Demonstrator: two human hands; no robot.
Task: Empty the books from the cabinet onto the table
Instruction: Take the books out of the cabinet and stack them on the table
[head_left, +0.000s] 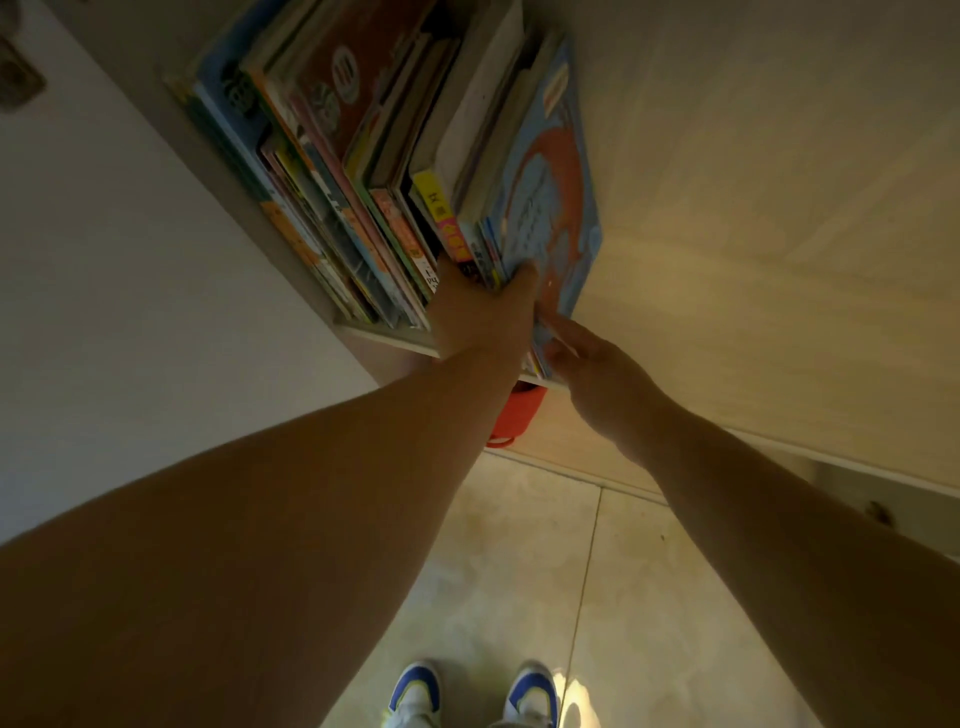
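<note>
A row of colourful books stands upright and packed tight in an open cabinet shelf. At the right end is a large blue and orange picture book, next to thin books. My left hand grips a group of those right-end books near their lower spines, thumb on the blue cover, fingers pushed between the books. My right hand touches the lower edge of the blue book with extended fingers, just right of my left hand.
A pale wooden cabinet side stands right of the books, a white wall left. A red object sits under the shelf. Beige floor tiles and my two blue and white shoes are below.
</note>
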